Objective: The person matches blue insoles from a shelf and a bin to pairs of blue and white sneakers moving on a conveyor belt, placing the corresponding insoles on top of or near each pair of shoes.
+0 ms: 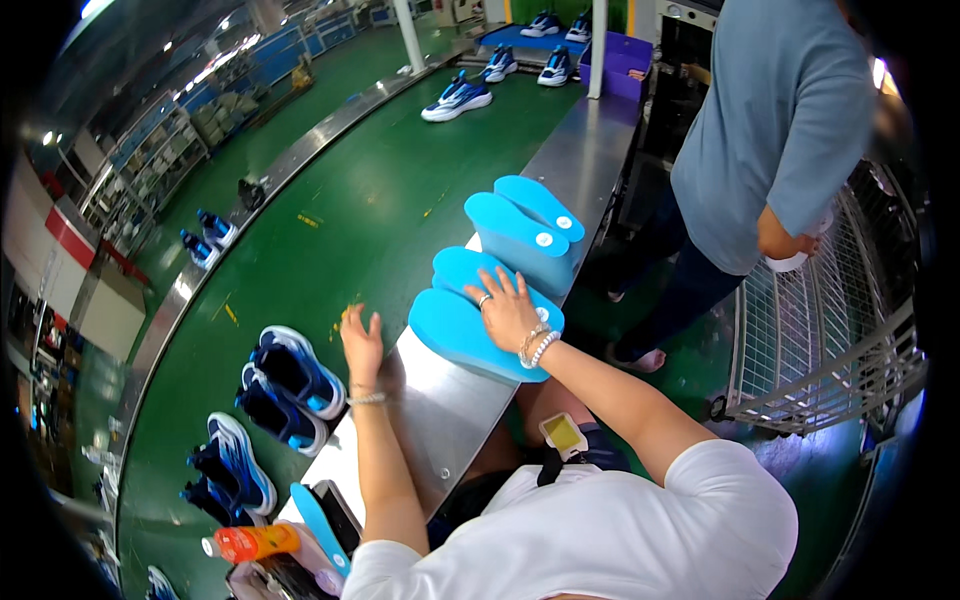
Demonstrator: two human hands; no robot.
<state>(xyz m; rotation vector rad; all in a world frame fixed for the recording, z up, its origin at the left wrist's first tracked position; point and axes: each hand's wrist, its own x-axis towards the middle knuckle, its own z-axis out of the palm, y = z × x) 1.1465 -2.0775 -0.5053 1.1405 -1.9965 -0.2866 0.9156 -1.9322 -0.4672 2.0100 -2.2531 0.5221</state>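
My right hand lies with its fingers stretched out on top of a near pair of stacks of bright blue shoe insoles. A second pair of insole stacks stands just beyond, each topped with a small white round label. My left hand hovers over the green belt's edge, thumb and fingers apart, nothing in it. Nearest to it is a pair of blue and white sneakers on the belt. Another sneaker pair sits closer to me.
Along the green conveyor belt runs a metal ledge. A single insole, a phone and an orange drink bottle lie at lower left. More sneakers are farther along. A co-worker stands at right beside a wire cart.
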